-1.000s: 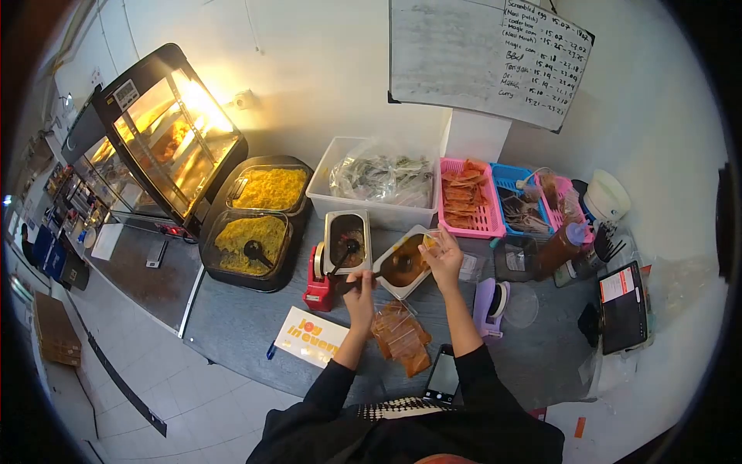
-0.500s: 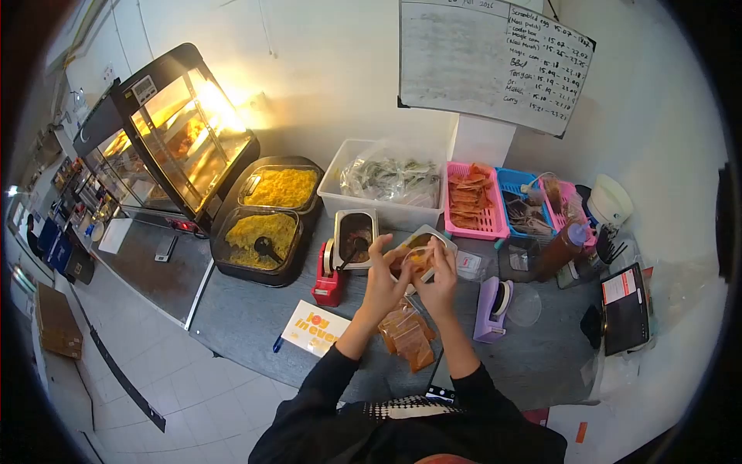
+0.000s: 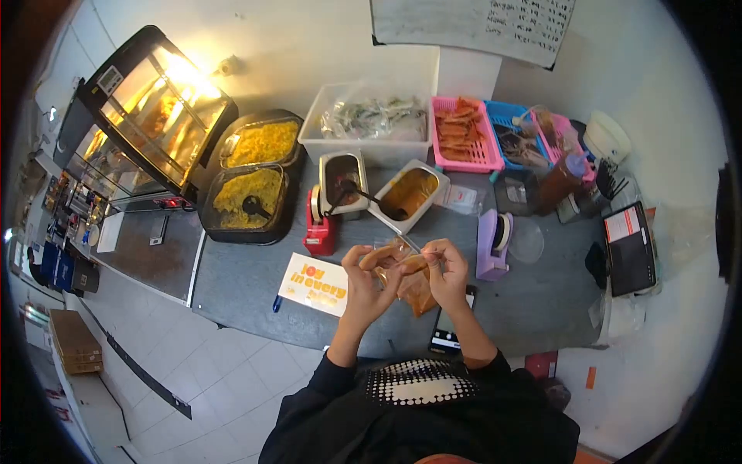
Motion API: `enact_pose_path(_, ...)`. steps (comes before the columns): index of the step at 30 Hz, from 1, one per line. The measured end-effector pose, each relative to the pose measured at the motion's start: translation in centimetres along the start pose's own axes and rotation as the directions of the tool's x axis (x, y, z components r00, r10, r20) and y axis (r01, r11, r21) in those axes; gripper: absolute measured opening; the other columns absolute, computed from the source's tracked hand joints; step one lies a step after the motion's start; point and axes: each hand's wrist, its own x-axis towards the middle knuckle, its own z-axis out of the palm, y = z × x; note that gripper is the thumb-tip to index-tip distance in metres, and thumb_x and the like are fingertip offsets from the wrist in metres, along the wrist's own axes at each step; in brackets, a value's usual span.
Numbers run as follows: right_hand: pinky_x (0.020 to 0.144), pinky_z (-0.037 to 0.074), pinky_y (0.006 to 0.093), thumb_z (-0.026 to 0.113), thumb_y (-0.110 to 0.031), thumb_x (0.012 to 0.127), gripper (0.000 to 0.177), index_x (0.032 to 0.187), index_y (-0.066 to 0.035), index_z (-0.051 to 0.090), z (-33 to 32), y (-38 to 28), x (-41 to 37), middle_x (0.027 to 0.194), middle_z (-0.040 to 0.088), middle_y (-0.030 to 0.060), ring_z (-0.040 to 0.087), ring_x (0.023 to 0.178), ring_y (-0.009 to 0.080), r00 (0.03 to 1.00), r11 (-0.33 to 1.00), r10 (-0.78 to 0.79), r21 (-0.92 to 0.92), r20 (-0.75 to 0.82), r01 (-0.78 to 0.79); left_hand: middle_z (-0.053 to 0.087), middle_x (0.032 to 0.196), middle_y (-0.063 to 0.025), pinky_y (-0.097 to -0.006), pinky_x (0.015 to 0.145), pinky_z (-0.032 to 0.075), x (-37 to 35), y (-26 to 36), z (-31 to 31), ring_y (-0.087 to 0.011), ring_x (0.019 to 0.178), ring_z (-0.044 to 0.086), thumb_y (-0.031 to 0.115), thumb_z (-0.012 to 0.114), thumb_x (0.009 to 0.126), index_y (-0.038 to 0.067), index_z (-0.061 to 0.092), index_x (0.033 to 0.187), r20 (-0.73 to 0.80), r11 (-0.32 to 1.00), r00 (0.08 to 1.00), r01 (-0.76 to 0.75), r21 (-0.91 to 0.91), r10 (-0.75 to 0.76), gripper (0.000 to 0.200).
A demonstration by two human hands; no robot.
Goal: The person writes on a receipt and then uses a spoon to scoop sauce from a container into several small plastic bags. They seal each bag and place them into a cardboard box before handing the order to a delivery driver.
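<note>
We have bare grey counter [image 3: 533, 309] right of our 2 hands; its near edge curves close to our torso. Our left hand [image 3: 369, 288] and right hand [image 3: 448, 272] both pinch the small see-through bag [image 3: 397, 250] between them, near the sauce pan [image 3: 417, 189]. The bag looks glossy and creased, its contents unclear.

We observe one clear bag [image 3: 398, 249], crumpled, held between the left hand [image 3: 372, 284] and right hand [image 3: 448, 274]. Below it, we identify orange-brown sauce packets [image 3: 418, 297], partly hidden. Beyond, we note an open, tilted sauce pan [image 3: 429, 193], ladle [image 3: 396, 212] inside.
</note>
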Motion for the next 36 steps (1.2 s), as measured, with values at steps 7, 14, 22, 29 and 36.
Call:
enact_pose_path(7,0.065,0.041,0.0259,0.057,-0.009,0.08,0.011,0.082,0.001,0.053,-3.6,1.3,-4.2,0.077,0.053,0.0085,0.052,0.072,0.0159,0.961,0.991,0.068,-0.133,0.267,-0.033,0.056,0.084,-0.0109,-0.026,0.064,0.045,-3.9,-0.9,1.9,-0.0162,0.074,0.057,-0.001,0.062,0.072,0.001,0.025,0.104,0.166,1.0,0.986,0.022,0.017,-0.024,0.049)
enact_pose_path(14,0.064,0.043,0.0239,0.058,0.0,0.073,0.002,0.071,0.002,0.057,-7.5,4.2,-5.1,0.07,0.057,0.0076,0.055,0.075,0.0126,0.886,0.932,0.346,-0.224,0.31,-0.286,0.055,0.074,-0.0049,-0.02,0.058,0.044,-6.6,-4.8,5.2,-0.0074,0.068,0.054,0.0,0.066,0.071,0.002,0.042,0.089,0.291,0.862,0.868,0.466,-0.199,-0.402,0.029)
enact_pose_path(22,0.087,0.037,0.0373,0.071,-0.021,0.064,0.044,0.101,-0.003,0.055,-8.7,12.4,6.5,0.109,0.05,0.0138,0.047,0.102,0.0293,0.947,0.657,0.274,-0.752,0.168,-0.056,0.047,0.08,-0.0068,-0.0243,0.062,0.043,-6.7,-12.1,9.6,-0.0146,0.072,0.052,-0.001,0.056,0.076,0.002,0.044,0.088,0.025,0.893,0.9,0.434,-0.116,-0.435,0.018)
enact_pose_path(29,0.099,0.02,0.0524,0.082,-0.037,0.039,0.12,0.133,-0.005,0.015,-6.8,21.5,14.7,0.131,0.028,0.0158,0.024,0.122,0.034,0.803,0.368,0.566,-0.929,0.188,-0.041,0.051,0.089,-0.0133,-0.0323,0.073,0.042,-3.7,-10.3,4.4,-0.0262,0.085,0.052,0.002,0.057,0.073,0.0,0.046,0.094,-0.038,0.939,0.977,0.211,0.273,-0.209,0.024)
enact_pose_path(36,0.09,0.035,0.0492,0.077,-0.029,0.049,0.078,0.114,-0.004,0.041,-11.1,20.3,16.8,0.124,0.036,0.0169,0.042,0.11,0.0335,0.85,0.393,0.485,-0.919,0.203,-0.005,0.054,0.087,-0.0131,-0.0325,0.073,0.043,-3.4,-8.4,3.9,-0.0262,0.083,0.054,0.002,0.055,0.075,0.0,0.05,0.088,0.064,0.957,0.962,0.254,0.14,-0.264,0.015)
